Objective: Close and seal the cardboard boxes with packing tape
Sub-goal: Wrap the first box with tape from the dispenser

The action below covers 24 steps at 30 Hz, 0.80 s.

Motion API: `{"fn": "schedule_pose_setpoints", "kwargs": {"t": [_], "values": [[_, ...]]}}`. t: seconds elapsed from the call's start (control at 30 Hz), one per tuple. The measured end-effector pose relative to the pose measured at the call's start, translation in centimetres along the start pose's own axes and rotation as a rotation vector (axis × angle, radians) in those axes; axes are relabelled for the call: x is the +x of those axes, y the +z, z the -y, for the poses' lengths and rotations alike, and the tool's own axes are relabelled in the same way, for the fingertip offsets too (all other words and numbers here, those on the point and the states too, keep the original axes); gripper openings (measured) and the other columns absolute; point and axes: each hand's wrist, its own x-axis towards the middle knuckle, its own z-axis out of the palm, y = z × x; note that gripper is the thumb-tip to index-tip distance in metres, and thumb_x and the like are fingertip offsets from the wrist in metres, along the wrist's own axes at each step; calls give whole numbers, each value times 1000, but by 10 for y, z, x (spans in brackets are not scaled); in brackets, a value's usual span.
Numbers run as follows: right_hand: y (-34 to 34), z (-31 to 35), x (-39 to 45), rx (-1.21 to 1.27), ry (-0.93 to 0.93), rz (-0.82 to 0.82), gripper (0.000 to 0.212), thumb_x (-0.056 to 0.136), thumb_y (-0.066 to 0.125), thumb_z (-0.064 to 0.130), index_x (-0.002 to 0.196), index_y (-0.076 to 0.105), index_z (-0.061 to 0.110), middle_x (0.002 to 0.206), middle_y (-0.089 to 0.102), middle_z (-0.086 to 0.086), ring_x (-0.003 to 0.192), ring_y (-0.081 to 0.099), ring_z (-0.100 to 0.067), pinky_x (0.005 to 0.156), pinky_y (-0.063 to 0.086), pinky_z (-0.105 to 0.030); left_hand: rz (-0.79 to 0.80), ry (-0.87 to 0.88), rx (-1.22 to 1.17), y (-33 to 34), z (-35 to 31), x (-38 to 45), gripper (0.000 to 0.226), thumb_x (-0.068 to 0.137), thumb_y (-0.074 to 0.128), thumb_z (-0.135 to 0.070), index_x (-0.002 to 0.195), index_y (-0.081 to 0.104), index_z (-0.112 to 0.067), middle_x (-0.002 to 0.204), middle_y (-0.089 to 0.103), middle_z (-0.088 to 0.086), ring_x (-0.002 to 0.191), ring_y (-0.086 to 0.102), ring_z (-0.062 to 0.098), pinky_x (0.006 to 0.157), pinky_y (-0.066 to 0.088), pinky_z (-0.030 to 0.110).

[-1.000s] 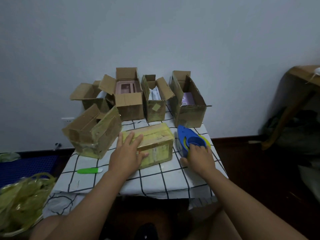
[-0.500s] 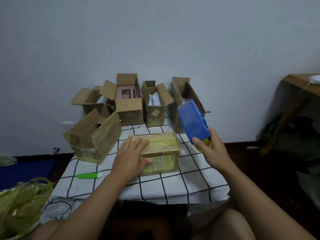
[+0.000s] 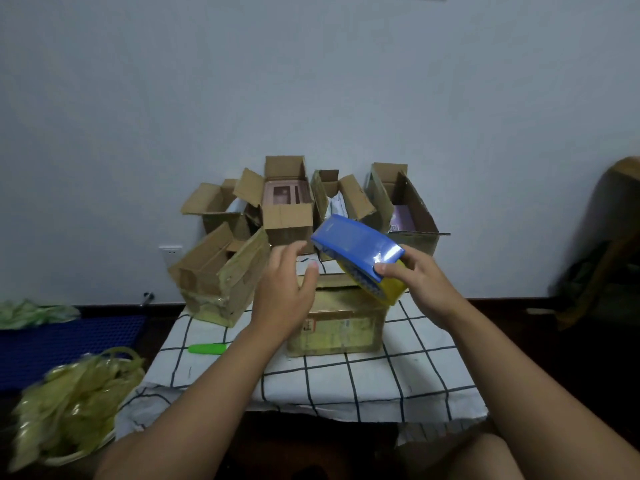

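A closed cardboard box (image 3: 337, 327), wrapped in yellowish tape, sits in the middle of the checked cloth. Above its right end my right hand (image 3: 420, 275) grips a blue tape dispenser (image 3: 356, 242) with a yellow tape roll (image 3: 389, 289). My left hand (image 3: 284, 284) hovers with relaxed, spread fingers just left of the dispenser, above the box's left end, holding nothing. Several open cardboard boxes (image 3: 287, 209) stand in a row along the wall behind. Another open box (image 3: 221, 275) lies tilted at the left.
A green-handled cutter (image 3: 207, 348) lies on the checked tablecloth (image 3: 363, 379) left of the box. A heap of crumpled yellowish tape (image 3: 69, 407) is at lower left beside a blue crate (image 3: 65, 344). A wooden piece of furniture (image 3: 620, 216) stands at the right.
My right hand lifted the blue dispenser off the table and brought it left over the box. My left hand came off the box top and rose toward the dispenser.
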Motion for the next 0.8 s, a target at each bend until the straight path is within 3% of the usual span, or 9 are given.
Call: {"fn": "schedule_pose_setpoints", "kwargs": {"t": [0.1, 0.27, 0.5, 0.63, 0.73, 0.8], "values": [[0, 2, 1, -20, 13, 21, 39, 76, 71, 30, 112, 70, 15, 108, 74, -5, 101, 68, -21, 90, 51, -31, -23, 126, 13, 1, -30, 16, 41, 93, 52, -47, 121, 59, -18, 115, 52, -8, 108, 49, 11, 82, 38, 25], [-3, -1, 1, -31, 22, 38, 39, 80, 72, 33, 114, 69, 14, 111, 71, -11, 107, 66, -29, 93, 52, -39, 196, 14, 34, 18, -49, 33, 52, 84, 65, -56, 126, 56, -26, 123, 48, -8, 119, 40, 15, 99, 40, 35], [-8, 1, 1, -29, 27, 64, 41, 78, 75, 32, 115, 69, 14, 109, 73, -7, 104, 68, -20, 89, 53, -29, 92, -19, -80, 12, -49, 36, 12, 96, 59, -34, 100, 67, -26, 101, 55, -7, 97, 54, 13, 78, 40, 27], [-8, 2, 3, -40, 40, 60, 40, 75, 72, 34, 110, 70, 15, 104, 74, -1, 97, 69, -14, 85, 51, -26, -6, -124, -166, -3, -51, 43, 31, 102, 43, -42, 91, 64, -21, 92, 63, 0, 83, 58, 14, 64, 41, 27], [-7, 1, 7, -8, 66, 5, 35, 71, 68, 30, 102, 72, 15, 95, 74, 0, 88, 68, -13, 77, 51, -25, -72, -279, -379, -14, -51, 48, 40, 103, 36, -47, 101, 67, -22, 99, 67, -6, 90, 62, 11, 78, 47, 33], [-5, 0, 11, -3, 92, -49, 35, 70, 67, 34, 99, 71, 14, 94, 72, -4, 87, 67, -17, 74, 51, -29, -112, -359, -509, -17, -46, 51, 44, 102, 32, -54, 100, 66, -25, 101, 67, -9, 88, 63, 9, 79, 47, 34]]}}
